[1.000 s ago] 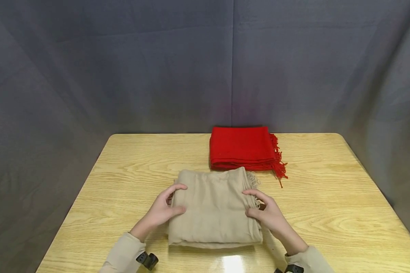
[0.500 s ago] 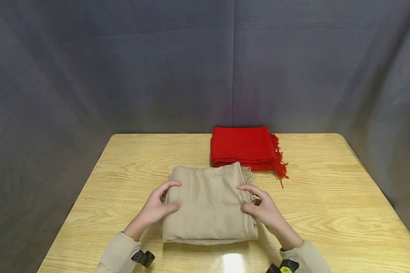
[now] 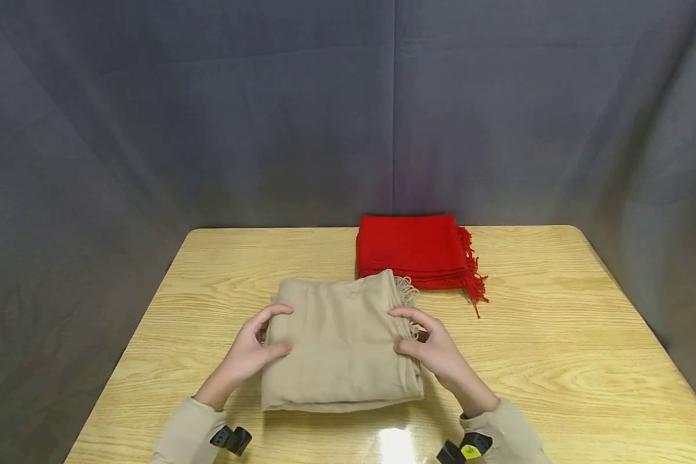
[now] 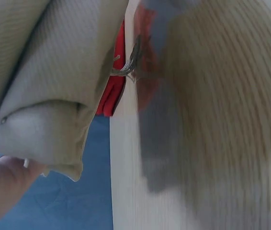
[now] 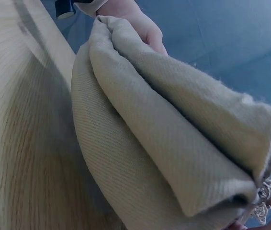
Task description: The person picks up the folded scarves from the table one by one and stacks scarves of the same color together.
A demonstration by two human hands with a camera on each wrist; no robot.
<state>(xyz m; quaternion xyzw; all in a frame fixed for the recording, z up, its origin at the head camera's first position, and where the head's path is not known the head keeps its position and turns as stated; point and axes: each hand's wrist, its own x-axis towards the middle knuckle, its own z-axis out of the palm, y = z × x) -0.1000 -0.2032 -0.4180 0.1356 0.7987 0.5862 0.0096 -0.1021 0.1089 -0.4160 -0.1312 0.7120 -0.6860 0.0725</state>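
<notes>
A folded beige scarf point(image 3: 336, 348) with fringe along its right side is held between both hands in the head view. My left hand point(image 3: 246, 351) grips its left edge, thumb and index finger on top and the other fingers underneath. On the fringed edge my right hand point(image 3: 435, 348) grips the same way. The left wrist view shows the scarf's folded layers point(image 4: 49, 96) raised over the wood, with a shadow below. Thick stacked folds point(image 5: 145, 124) fill the right wrist view. Behind the scarf lies a folded red scarf point(image 3: 408, 248), its near-left corner overlapped by the beige one.
The light wooden table point(image 3: 557, 335) runs back to a dark grey curtain point(image 3: 290, 129), which also hangs at both sides. Red fringe point(image 3: 474, 283) spreads on the tabletop right of the red scarf. Dark wrist cameras point(image 3: 231, 439) sit on the sleeves.
Both hands have carried the beige scarf to the left and slightly toward the back of the table, keeping their grip. The red scarf has stayed where it was.
</notes>
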